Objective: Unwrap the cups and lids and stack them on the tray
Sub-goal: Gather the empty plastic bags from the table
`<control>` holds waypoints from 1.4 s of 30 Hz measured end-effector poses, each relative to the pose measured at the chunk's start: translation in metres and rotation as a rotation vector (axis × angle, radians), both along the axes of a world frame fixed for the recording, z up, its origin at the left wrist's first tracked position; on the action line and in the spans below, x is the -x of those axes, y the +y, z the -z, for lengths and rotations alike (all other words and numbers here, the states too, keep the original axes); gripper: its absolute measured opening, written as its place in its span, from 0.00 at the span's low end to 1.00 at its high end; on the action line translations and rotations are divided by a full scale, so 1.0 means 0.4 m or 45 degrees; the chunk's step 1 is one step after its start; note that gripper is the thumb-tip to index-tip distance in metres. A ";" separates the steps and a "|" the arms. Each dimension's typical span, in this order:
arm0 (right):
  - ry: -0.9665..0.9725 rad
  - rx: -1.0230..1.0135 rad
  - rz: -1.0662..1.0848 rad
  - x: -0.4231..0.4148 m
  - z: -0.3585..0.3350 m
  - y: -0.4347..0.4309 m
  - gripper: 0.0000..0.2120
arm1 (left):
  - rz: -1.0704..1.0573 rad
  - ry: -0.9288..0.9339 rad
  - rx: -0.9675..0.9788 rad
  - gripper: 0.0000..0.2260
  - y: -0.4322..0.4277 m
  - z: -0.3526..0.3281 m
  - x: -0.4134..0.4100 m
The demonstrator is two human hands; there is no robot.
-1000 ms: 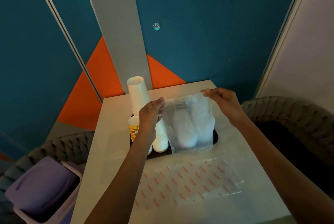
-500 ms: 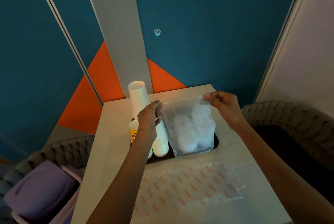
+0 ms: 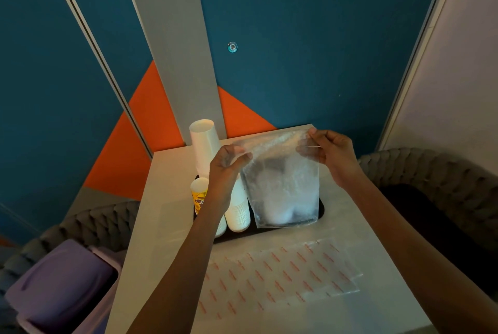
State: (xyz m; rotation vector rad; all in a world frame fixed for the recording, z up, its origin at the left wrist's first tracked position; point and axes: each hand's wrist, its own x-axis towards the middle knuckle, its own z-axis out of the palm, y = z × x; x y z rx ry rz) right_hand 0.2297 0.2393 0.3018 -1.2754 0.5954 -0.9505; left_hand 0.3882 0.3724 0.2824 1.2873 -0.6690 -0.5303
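Observation:
A clear plastic bag (image 3: 283, 191) with white lids inside hangs above the black tray (image 3: 321, 208). My left hand (image 3: 225, 165) pinches the bag's top left corner and my right hand (image 3: 327, 153) pinches the top right corner. On the tray's left side stand a tall stack of upside-down white cups (image 3: 203, 142), a shorter white cup stack (image 3: 238, 212) and a yellow printed cup (image 3: 199, 195). The bag hides the tray's right half.
An empty clear wrapper with red print (image 3: 283, 277) lies flat on the white table (image 3: 151, 212) in front of the tray. A purple lidded bin (image 3: 62, 288) stands at the lower left. Grey woven chairs (image 3: 436, 172) flank the table.
The bag's top edge has been pulled wider and tilted, with my right hand a little higher. The view has shifted slightly.

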 end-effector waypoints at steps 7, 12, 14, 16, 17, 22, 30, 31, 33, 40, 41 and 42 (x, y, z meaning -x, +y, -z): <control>-0.049 -0.115 -0.127 0.018 -0.006 -0.015 0.11 | -0.003 0.035 0.109 0.14 -0.038 -0.007 -0.015; 0.288 -0.082 -0.328 0.031 0.035 -0.021 0.26 | -0.048 0.154 0.059 0.16 -0.059 -0.008 -0.015; 0.398 -0.031 -0.322 0.028 0.050 -0.018 0.18 | -0.084 0.164 0.014 0.16 -0.063 -0.004 -0.017; 0.409 -0.017 -0.276 0.023 0.059 -0.016 0.07 | -0.129 0.161 -0.023 0.17 -0.065 -0.002 -0.019; 0.402 -0.021 -0.254 0.021 0.062 -0.015 0.05 | -0.140 0.172 -0.032 0.18 -0.065 -0.002 -0.018; 0.380 -0.107 -0.184 0.010 0.079 -0.025 0.05 | 0.081 0.213 -0.192 0.17 -0.053 0.026 -0.026; 0.395 -0.144 -0.269 0.016 0.106 -0.021 0.13 | 0.070 0.219 -0.173 0.03 -0.055 0.055 -0.012; 0.385 -0.134 -0.286 0.015 0.108 -0.021 0.12 | 0.066 0.214 -0.176 0.03 -0.055 0.058 -0.011; 0.354 -0.133 -0.294 0.014 0.115 -0.023 0.13 | 0.076 0.208 -0.180 0.03 -0.053 0.066 -0.009; 0.306 -0.094 -0.275 0.025 0.127 -0.028 0.12 | 0.338 0.169 -0.233 0.07 -0.028 0.093 -0.020; 0.300 -0.094 -0.278 0.025 0.127 -0.029 0.12 | 0.346 0.160 -0.246 0.07 -0.026 0.099 -0.022; 0.292 -0.095 -0.289 0.025 0.127 -0.029 0.12 | 0.341 0.152 -0.256 0.07 -0.025 0.104 -0.024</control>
